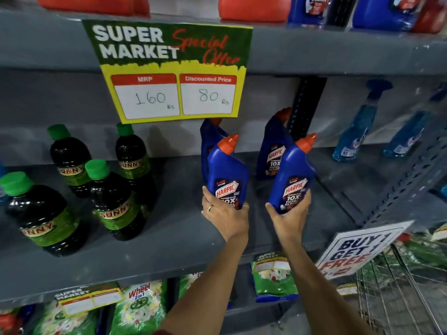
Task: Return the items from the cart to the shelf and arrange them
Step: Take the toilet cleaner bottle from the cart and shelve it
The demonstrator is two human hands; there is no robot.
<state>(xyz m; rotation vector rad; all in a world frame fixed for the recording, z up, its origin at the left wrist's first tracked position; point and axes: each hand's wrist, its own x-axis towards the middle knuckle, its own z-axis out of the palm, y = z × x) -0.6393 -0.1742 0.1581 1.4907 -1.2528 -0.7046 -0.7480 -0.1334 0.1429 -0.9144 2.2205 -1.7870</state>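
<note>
My left hand grips the base of a blue Harpic bottle with an orange cap, held upright over the grey middle shelf. My right hand grips a second blue Harpic bottle, tilted slightly right. Behind them two more Harpic bottles stand on the shelf, one partly hidden behind the left bottle, the other behind the right one. The wire cart is at the lower right, with green packets in it.
Several dark Sunny bottles with green caps stand on the shelf's left half. A yellow and green price sign hangs from the shelf above. Blue spray bottles stand at the right. A "Buy 1 Get 1 Free" sign and green detergent packets are below.
</note>
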